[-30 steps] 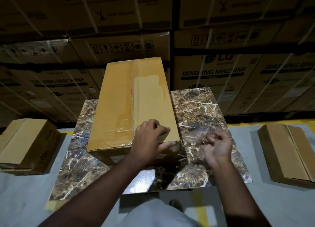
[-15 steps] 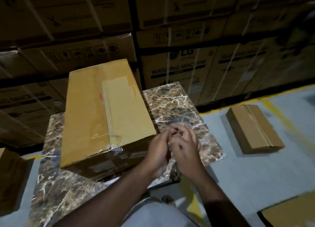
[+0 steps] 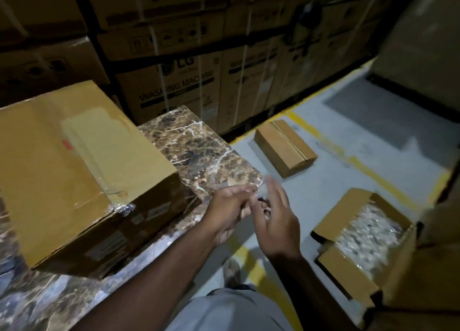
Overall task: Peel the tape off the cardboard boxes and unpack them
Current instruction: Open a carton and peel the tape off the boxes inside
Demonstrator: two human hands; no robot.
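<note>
Hands meet in front of the person, past the near right corner of the table (image 3: 199, 146): the left hand (image 3: 227, 210) has its fingers curled inward with the fingertips pinching something thin and clear, apparently a strip of peeled tape (image 3: 261, 185), though blur makes it hard to be sure; the right hand (image 3: 276, 221) is held just beside it, fingers straight and spread, fingertips touching or nearly touching the left hand's, and whether it grips the strip cannot be told. One large cardboard box (image 3: 74, 161) lies on the marble-patterned table to the left of both hands, closed, with glossy tape along its top seam and crumpled tape at the near corner. Three boxes are on the floor (image 3: 348, 136): one small closed box (image 3: 285, 148) beyond the hands, one open box (image 3: 363, 241) to the right of the right hand with its flaps folded out and a whitish, blurred filling showing inside, and part of one more box (image 3: 423, 281) at the far right edge, just beside the open one. Behind everything, past the hands, stands a wall of stacked washing machine cartons (image 3: 189, 82) bound with straps; their number cannot be counted reliably. A yellow line (image 3: 336, 146) runs across the floor beyond the small closed box. Below the hands, one shoe (image 3: 231, 273) shows on the floor.
</note>
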